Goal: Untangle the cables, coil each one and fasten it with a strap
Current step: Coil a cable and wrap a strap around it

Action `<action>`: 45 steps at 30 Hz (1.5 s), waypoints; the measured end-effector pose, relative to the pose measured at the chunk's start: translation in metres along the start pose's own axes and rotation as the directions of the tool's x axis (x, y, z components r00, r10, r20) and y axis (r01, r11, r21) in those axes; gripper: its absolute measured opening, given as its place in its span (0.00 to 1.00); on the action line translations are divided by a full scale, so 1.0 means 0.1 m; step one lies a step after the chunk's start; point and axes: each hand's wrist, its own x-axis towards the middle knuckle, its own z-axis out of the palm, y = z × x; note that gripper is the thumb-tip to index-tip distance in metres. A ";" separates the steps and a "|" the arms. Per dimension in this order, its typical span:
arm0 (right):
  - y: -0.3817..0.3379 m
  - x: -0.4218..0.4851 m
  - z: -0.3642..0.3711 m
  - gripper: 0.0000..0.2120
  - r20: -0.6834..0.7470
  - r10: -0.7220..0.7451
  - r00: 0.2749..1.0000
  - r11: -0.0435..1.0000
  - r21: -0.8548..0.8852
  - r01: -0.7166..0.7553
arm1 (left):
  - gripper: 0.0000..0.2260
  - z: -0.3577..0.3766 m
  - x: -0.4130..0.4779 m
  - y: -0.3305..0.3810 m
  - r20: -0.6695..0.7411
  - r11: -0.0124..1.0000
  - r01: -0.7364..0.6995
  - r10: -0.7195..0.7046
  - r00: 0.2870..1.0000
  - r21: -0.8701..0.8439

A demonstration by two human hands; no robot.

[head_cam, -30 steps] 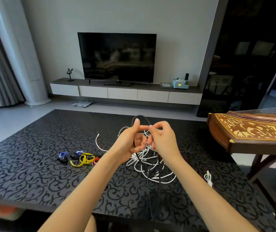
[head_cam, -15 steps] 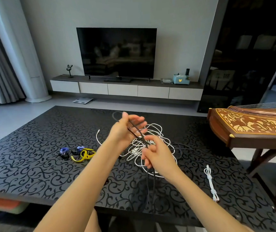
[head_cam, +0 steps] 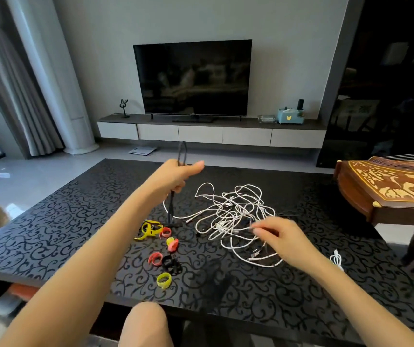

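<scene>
At the bottom edge of the frame a bare knee point(head_cam: 145, 324) shows below the black patterned surface point(head_cam: 50, 234). Just above, left of centre, loose straps point(head_cam: 164, 280) in yellow, pink and black lie scattered on it. Lower right, the right grip point(head_cam: 281, 236) hovers over the near side of the white cable tangle point(head_cam: 233, 214), fingers curled and blurred; whether it pinches a strand cannot be told. Right of that wrist lies a small coiled white cable point(head_cam: 336, 261), apart from the tangle. Centre frame, the left grip point(head_cam: 176, 179) is raised, closed round a doubled black cable point(head_cam: 171, 206) whose loop stands above the thumb and whose lower part hangs to the surface beside the straps. At the right edge stands a wooden stringed instrument point(head_cam: 389, 189); far back, a television point(head_cam: 193, 78)
</scene>
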 end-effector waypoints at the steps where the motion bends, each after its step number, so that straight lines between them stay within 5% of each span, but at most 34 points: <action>1: -0.11 0.08 -0.01 0.06 -0.037 -0.057 0.998 0.997 -0.045 0.055 | 0.21 0.07 -0.05 0.03 0.074 1.000 0.031 -0.031 0.997 0.003; 5: -0.55 0.36 -0.05 0.05 -0.233 -0.174 0.957 0.984 -0.077 0.160 | 0.31 0.33 -0.19 0.11 0.356 0.988 0.133 -0.096 0.930 -0.080; 9: -0.78 0.51 -0.14 0.06 -0.316 -0.187 0.930 0.980 -0.119 0.157 | 0.18 0.47 -0.26 0.02 0.525 0.994 0.103 -0.063 0.849 -0.048; 12: -0.90 0.53 -0.22 0.08 -0.250 -0.165 0.954 0.986 -0.064 0.154 | 0.13 0.58 -0.31 -0.04 0.462 0.998 0.066 -0.055 0.885 -0.007; 16: -0.96 0.56 -0.27 0.09 -0.259 -0.142 0.955 0.978 -0.182 0.097 | 0.02 0.68 -0.33 -0.07 0.387 0.980 0.041 0.038 0.921 -0.196; 25: -0.97 0.59 -0.29 0.07 -0.265 0.012 0.964 0.992 0.125 0.022 | 0.13 0.82 -0.35 -0.03 0.389 0.922 -0.002 0.165 0.906 -0.387; 36: -0.85 0.69 -0.33 0.05 -0.277 0.054 0.959 0.981 0.194 0.001 | 0.13 0.95 -0.38 0.10 0.336 0.724 0.130 0.148 0.930 -0.678; 40: -0.60 0.56 -0.11 0.15 -0.029 0.259 0.965 0.767 0.614 -0.187 | 0.16 0.92 -0.29 0.24 0.244 0.551 0.137 0.125 0.962 -0.823; 45: -0.30 0.25 0.40 0.29 0.340 0.182 0.923 0.697 0.618 -0.365 | 0.16 0.83 -0.16 0.40 0.090 0.390 0.055 0.072 0.993 -0.919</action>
